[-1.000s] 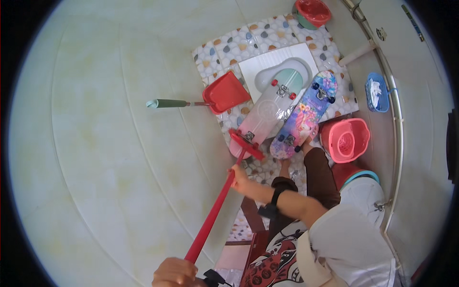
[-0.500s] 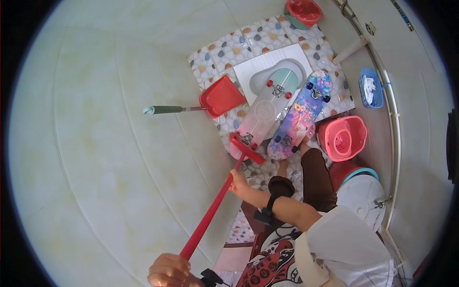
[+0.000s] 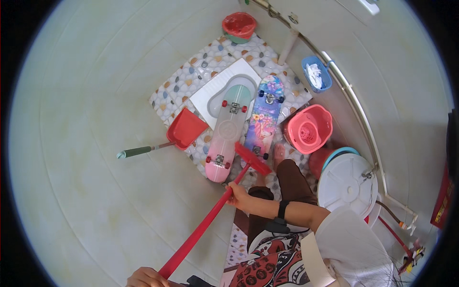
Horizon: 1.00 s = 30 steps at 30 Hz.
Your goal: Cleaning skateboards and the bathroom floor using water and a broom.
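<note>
Brushing looks unfinished: left hand (image 3: 145,277) and right hand (image 3: 237,196) both grip the brush (image 3: 200,229), its head (image 3: 253,159) by the flowered skateboard (image 3: 264,119).

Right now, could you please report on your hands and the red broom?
Left hand and right hand gripping red broom. Broom head by near end of floral skateboard, contact unclear. That and pink skateboard possibly in the way.

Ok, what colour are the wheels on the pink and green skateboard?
The wheels are red, seen best in the head view.
</note>
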{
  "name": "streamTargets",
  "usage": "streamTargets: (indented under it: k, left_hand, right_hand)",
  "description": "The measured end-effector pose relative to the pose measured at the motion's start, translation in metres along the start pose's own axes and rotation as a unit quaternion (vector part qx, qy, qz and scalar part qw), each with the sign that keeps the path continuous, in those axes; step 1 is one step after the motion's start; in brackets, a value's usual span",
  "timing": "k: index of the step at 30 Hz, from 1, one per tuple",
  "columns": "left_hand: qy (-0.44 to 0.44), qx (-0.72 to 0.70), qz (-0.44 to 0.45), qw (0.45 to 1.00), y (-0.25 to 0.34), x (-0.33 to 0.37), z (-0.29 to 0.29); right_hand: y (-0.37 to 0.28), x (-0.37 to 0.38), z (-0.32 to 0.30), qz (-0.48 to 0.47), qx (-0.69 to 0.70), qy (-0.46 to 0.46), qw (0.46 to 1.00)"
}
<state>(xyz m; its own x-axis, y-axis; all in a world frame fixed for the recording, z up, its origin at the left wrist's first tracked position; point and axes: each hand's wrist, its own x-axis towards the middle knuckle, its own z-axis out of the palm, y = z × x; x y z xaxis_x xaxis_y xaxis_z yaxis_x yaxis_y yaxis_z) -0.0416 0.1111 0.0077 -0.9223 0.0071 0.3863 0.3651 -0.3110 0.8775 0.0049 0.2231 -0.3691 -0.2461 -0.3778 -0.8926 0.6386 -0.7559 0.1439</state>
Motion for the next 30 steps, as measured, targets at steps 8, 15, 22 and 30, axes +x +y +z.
streamTargets:
  k: [8,15,22,30]
  left_hand:
    - [-0.009,0.115,-0.099,0.988,-0.028,-0.069,0.043]
    - [0.053,0.104,-0.075,0.99,-0.089,-0.122,0.061]
    - [0.007,0.125,-0.047,0.991,-0.034,-0.132,0.092]
    - [0.042,0.156,-0.073,0.984,-0.088,-0.18,0.073]
  right_hand:
    - [0.025,0.047,-0.085,0.029,-0.134,0.054,0.989]
    - [-0.039,0.083,-0.126,-0.042,-0.194,0.041,0.979]
    - [-0.002,0.039,-0.115,-0.107,-0.11,0.039,0.987]
    - [0.023,0.093,-0.18,-0.071,-0.121,0.112,0.984]
